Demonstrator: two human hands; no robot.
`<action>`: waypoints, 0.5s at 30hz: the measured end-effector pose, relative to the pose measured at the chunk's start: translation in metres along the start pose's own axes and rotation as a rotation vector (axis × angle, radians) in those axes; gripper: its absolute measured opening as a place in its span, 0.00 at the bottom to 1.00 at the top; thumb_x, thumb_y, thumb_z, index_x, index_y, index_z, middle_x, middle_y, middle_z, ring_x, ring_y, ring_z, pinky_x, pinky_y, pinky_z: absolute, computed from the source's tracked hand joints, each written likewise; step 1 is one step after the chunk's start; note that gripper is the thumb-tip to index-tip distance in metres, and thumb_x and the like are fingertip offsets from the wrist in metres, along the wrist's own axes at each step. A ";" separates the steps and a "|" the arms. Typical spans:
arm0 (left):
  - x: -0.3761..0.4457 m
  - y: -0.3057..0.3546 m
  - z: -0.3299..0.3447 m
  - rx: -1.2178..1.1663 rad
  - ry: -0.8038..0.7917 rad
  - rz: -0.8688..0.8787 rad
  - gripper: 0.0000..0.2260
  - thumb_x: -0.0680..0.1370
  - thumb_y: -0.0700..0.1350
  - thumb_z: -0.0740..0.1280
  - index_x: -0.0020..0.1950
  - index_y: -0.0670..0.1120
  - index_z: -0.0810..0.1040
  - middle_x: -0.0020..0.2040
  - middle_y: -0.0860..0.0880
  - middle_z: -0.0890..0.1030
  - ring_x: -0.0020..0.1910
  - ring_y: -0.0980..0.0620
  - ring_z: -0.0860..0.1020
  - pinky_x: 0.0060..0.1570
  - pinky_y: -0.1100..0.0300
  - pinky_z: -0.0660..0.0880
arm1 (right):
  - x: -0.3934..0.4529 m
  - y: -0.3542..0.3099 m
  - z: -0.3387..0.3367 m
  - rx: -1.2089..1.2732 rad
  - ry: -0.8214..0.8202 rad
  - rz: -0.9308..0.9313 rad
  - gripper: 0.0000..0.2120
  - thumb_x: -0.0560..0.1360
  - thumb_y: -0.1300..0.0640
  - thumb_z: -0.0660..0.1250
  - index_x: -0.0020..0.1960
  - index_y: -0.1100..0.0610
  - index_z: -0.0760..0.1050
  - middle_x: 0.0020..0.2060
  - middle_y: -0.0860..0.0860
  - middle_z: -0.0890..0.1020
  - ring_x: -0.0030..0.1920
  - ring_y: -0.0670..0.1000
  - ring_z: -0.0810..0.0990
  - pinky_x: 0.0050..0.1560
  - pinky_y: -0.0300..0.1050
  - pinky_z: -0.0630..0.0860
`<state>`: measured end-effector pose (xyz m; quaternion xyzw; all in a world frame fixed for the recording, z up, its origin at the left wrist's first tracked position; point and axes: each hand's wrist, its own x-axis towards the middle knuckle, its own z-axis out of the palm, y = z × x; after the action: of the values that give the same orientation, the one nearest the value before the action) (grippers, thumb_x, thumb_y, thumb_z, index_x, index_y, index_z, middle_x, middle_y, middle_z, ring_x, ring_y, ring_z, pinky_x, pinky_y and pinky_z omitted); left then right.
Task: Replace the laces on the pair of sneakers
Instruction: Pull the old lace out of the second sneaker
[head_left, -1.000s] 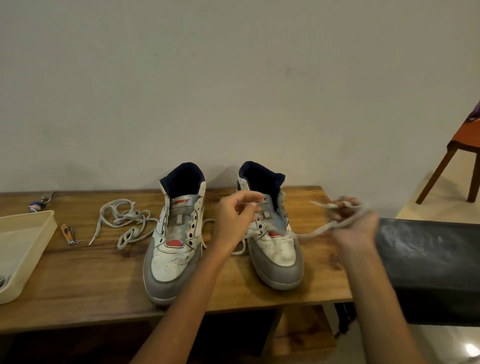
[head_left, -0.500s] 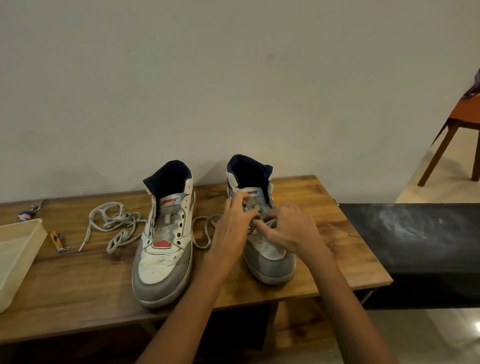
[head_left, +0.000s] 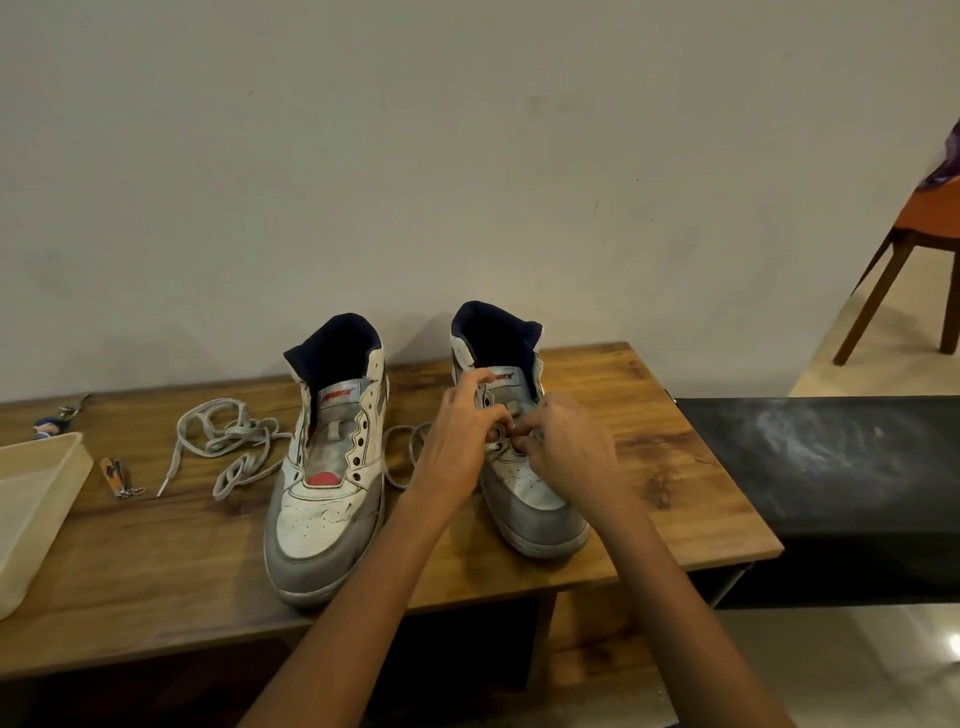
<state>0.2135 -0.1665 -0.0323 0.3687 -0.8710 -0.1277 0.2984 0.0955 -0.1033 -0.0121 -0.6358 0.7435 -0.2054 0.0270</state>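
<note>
Wooden counter bears 2 sneakers, toes toward the viewer. Since 1 second ago, the right hand rejoined the left hand; both pinch the lace over the right sneaker.

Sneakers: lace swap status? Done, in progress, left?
Done: the left sneaker has bare eyelets, and a loose lace lies on the wooden table beside it. In hand: left hand and right hand pinch a lace at the right sneaker's lower eyelets; threading in or pulling out, cannot tell. Left: finishing that sneaker, then relacing the bare one.
</note>
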 end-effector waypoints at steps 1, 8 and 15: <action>0.001 0.000 0.000 -0.039 0.004 -0.014 0.15 0.75 0.43 0.66 0.58 0.55 0.69 0.60 0.47 0.69 0.50 0.46 0.77 0.52 0.44 0.77 | 0.000 -0.001 0.002 -0.022 0.032 -0.017 0.11 0.78 0.53 0.63 0.59 0.52 0.77 0.55 0.51 0.72 0.54 0.50 0.72 0.44 0.41 0.70; 0.000 0.008 -0.012 -0.137 -0.030 -0.142 0.10 0.75 0.36 0.64 0.44 0.53 0.73 0.65 0.45 0.69 0.52 0.50 0.75 0.47 0.59 0.73 | -0.003 0.018 0.012 0.004 0.385 -0.082 0.03 0.73 0.60 0.70 0.43 0.60 0.79 0.43 0.55 0.75 0.39 0.49 0.72 0.29 0.34 0.62; 0.002 0.003 -0.010 -0.093 0.024 -0.068 0.12 0.74 0.38 0.66 0.45 0.57 0.71 0.61 0.46 0.70 0.43 0.54 0.77 0.40 0.61 0.73 | -0.008 0.072 -0.044 1.228 0.571 0.569 0.11 0.80 0.56 0.60 0.40 0.56 0.75 0.30 0.49 0.77 0.28 0.45 0.72 0.32 0.41 0.70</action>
<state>0.2167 -0.1655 -0.0224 0.3851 -0.8476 -0.1739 0.3210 0.0159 -0.0763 0.0018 -0.2104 0.6087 -0.7277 0.2360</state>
